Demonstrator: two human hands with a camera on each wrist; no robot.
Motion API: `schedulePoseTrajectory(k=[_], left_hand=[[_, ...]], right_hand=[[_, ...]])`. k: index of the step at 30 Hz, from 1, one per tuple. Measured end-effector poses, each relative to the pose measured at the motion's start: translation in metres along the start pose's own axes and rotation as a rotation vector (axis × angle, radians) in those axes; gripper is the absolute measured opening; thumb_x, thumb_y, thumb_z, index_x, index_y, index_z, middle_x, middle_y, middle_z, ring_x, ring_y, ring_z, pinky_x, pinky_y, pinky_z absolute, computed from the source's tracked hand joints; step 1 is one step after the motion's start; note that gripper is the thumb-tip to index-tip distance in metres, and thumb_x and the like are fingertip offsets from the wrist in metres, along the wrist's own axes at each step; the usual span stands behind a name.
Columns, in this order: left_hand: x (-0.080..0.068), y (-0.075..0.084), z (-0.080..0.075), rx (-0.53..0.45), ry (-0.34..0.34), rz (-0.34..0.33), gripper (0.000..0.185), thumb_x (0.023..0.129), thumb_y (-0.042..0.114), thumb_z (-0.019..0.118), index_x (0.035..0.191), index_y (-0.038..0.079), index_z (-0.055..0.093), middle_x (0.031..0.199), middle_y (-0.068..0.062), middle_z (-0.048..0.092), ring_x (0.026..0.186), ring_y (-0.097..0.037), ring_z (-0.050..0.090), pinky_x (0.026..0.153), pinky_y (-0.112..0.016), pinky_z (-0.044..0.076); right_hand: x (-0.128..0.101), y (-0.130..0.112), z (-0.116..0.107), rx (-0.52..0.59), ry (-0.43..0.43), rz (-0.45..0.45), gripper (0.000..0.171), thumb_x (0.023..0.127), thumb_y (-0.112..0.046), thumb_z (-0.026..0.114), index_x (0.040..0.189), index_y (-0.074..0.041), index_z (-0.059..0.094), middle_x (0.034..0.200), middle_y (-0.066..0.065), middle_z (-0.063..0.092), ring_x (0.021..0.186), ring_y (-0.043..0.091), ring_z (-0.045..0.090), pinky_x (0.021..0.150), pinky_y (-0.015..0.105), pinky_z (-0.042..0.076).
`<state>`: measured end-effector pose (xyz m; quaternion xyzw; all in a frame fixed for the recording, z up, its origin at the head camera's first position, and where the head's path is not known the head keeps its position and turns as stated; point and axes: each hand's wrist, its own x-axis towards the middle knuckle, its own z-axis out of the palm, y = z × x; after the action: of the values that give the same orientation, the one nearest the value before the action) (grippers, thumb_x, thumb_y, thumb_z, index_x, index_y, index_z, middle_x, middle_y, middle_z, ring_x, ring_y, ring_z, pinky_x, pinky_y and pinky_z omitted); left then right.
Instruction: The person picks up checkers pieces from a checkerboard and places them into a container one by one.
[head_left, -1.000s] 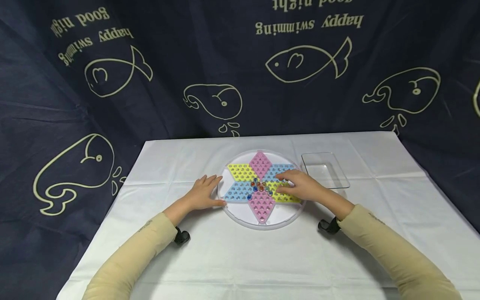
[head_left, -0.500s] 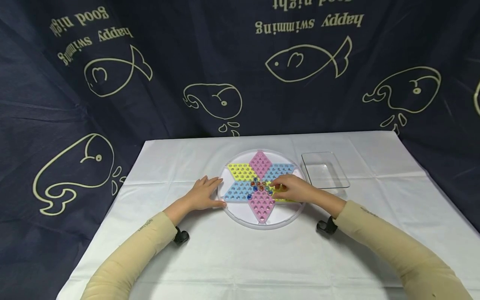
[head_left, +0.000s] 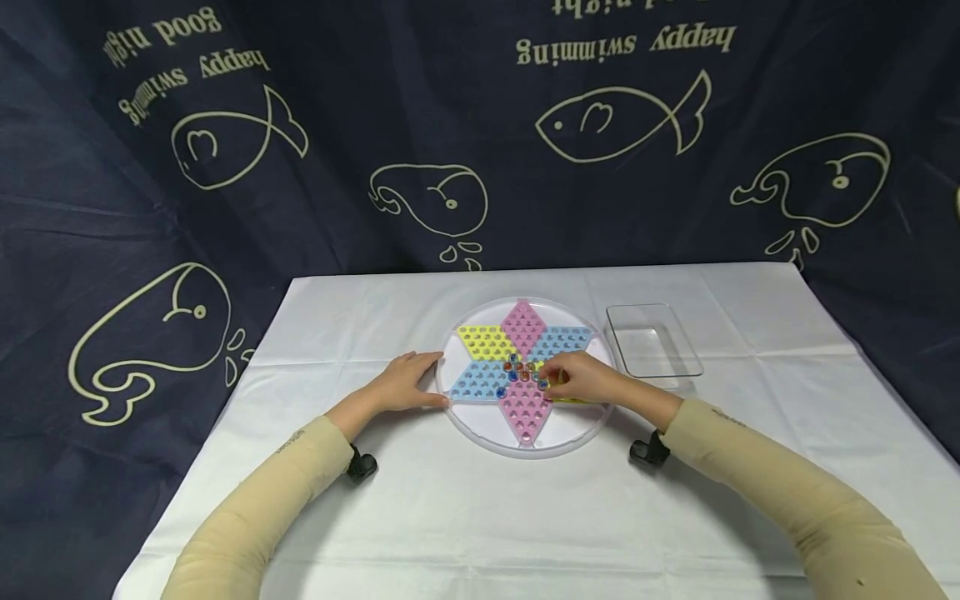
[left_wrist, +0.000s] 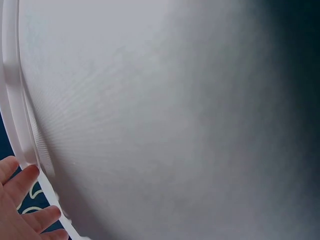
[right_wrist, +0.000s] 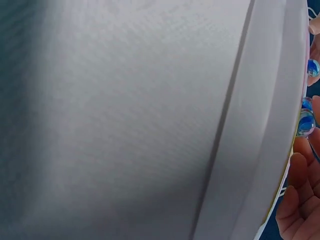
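While the left hand lies flat with straight fingers against the left rim of the round board, the right hand works over the centre of the head view, its fingers curled in toward the cluster of marbles. Its grip is narrow, thumb and fingertips drawn close at the right edge of that cluster. Whether a marble is already pinched between them I cannot tell, since the fingertips cover the spot.

The marbles sit in the holes at the middle of the coloured star, where the pink, blue and yellow points meet. They lie just left of the right hand's fingertips in the frame, touching or nearly so, and well apart from the left hand, so the right hand is plainly the nearer one. In the right wrist view a few blue marbles show at the right edge, just above the curled fingers.

A clear rectangular tray stands on the white-covered surface just right of the board, up and to the right of the right hand, its long axis running away from the person.
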<state>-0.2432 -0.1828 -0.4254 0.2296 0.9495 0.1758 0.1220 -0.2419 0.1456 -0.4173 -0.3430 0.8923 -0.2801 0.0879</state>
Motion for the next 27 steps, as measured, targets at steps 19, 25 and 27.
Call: schedulePoseTrajectory(k=[19,25,27], left_hand=[[0.0003,-0.0007,-0.0008,-0.021,-0.007,-0.038,0.09,0.075,0.052,0.068,0.144,0.009,0.029,0.146,-0.012,0.034,0.133,-0.047,0.019,0.108,-0.056,0.02],[-0.0002,-0.0011,0.0002,-0.022,-0.003,-0.037,0.09,0.075,0.053,0.067,0.144,0.009,0.029,0.146,-0.012,0.034,0.133,-0.047,0.019,0.107,-0.056,0.021],[-0.0007,-0.0009,0.0003,-0.022,-0.003,-0.039,0.09,0.075,0.053,0.067,0.144,0.009,0.029,0.146,-0.012,0.034,0.133,-0.047,0.019,0.107,-0.056,0.021]], right_hand=[[0.0038,0.003,0.0068,0.201,0.025,0.111,0.018,0.077,-0.01,0.071,0.089,0.001,0.064,0.068,-0.001,0.054,0.061,0.008,0.044,0.053,0.017,0.039],[0.0038,0.0041,0.0087,0.183,0.03,0.109,0.017,0.076,-0.012,0.073,0.086,-0.002,0.064,0.067,-0.002,0.054,0.061,0.009,0.044,0.054,0.018,0.038],[0.0038,0.0043,0.0088,0.174,0.025,0.104,0.016,0.076,-0.012,0.073,0.086,-0.002,0.064,0.067,-0.002,0.054,0.061,0.008,0.044,0.054,0.018,0.038]])
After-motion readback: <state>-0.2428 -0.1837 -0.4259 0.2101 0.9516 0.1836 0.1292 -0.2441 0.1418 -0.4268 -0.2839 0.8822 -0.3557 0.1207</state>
